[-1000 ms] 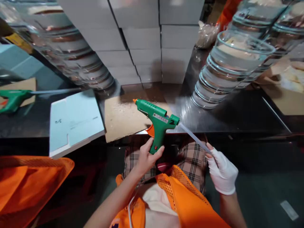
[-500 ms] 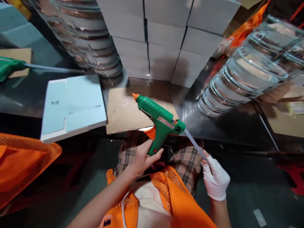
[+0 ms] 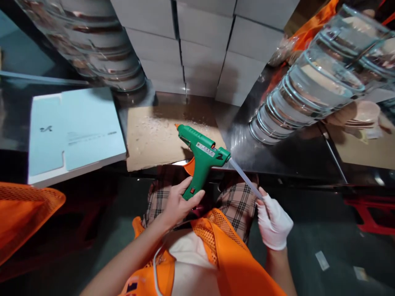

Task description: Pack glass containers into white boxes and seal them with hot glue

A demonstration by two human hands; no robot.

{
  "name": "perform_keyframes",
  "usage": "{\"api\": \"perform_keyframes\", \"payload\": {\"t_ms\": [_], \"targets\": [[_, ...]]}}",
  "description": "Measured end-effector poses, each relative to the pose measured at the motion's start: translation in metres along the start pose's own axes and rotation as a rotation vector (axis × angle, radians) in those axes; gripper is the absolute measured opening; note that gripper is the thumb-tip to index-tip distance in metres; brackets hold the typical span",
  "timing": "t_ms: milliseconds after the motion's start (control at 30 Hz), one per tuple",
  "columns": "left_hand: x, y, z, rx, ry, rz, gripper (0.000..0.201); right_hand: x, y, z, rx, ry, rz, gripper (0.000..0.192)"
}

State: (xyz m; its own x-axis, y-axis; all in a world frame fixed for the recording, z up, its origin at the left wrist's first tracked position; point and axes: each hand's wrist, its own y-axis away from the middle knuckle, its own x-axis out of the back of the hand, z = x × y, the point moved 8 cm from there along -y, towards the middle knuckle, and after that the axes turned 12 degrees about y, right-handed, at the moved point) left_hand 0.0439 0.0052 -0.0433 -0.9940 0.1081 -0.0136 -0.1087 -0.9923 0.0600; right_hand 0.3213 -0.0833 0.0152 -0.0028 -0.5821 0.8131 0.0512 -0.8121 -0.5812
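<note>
Beyond the orange vest and above plaid trousers, the bare left hand grips the lower handle of a green glue gun. The visible thumb and finger close around that handle; the rest are largely hidden, so I cannot tell how they lie. They show below the orange trigger, apparently steadying the tool rather than squeezing it. The right hand, white-gloved with some fingertips bare, pinches the near end of a translucent glue stick whose other end meets the gun's rear, seemingly to guide it straight. The nozzle points away from the body, over a cardboard sheet on the dark table; its speckled surface suggests it protects the tabletop. Leftward, a pale-blue box juts past the table edge. Farther back, a left glass stack and a right glass stack flank white boxes, packed tightly, perhaps to save room.
</note>
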Motion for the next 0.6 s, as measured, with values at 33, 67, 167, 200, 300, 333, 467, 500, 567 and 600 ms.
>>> {"api": "perform_keyframes", "payload": {"t_ms": [33,67,167,200,300,333,467,500,567,600], "targets": [[0.0,0.0,-0.001,0.008,0.007,0.002,0.029,0.0,0.0,-0.001,0.007,0.004,0.007,0.032],[0.0,0.0,-0.002,0.014,0.012,0.004,0.028,0.0,0.001,-0.001,0.009,0.008,0.009,0.032],[0.0,0.0,-0.001,0.017,0.006,0.019,0.028,-0.003,0.001,-0.001,-0.009,0.02,-0.016,0.03],[0.0,0.001,-0.001,0.014,-0.001,0.019,0.028,-0.004,0.0,-0.001,-0.013,0.014,-0.031,0.03],[0.001,-0.001,0.002,-0.001,-0.034,0.007,0.029,-0.005,-0.002,0.001,-0.001,-0.019,-0.06,0.032],[0.001,-0.002,0.003,-0.008,-0.046,-0.004,0.028,-0.004,-0.004,0.002,0.011,-0.02,-0.065,0.033],[0.007,-0.007,0.005,-0.081,-0.094,-0.037,0.026,0.007,-0.012,0.009,0.08,0.027,-0.084,0.037],[0.008,-0.007,0.006,-0.11,-0.111,-0.043,0.026,0.009,-0.014,0.012,0.091,0.036,-0.094,0.037],[0.011,-0.008,0.006,-0.16,-0.152,-0.059,0.026,0.01,-0.017,0.018,0.091,0.015,-0.142,0.038],[0.011,-0.007,0.006,-0.175,-0.17,-0.07,0.025,0.008,-0.018,0.021,0.081,-0.02,-0.177,0.038]]}}
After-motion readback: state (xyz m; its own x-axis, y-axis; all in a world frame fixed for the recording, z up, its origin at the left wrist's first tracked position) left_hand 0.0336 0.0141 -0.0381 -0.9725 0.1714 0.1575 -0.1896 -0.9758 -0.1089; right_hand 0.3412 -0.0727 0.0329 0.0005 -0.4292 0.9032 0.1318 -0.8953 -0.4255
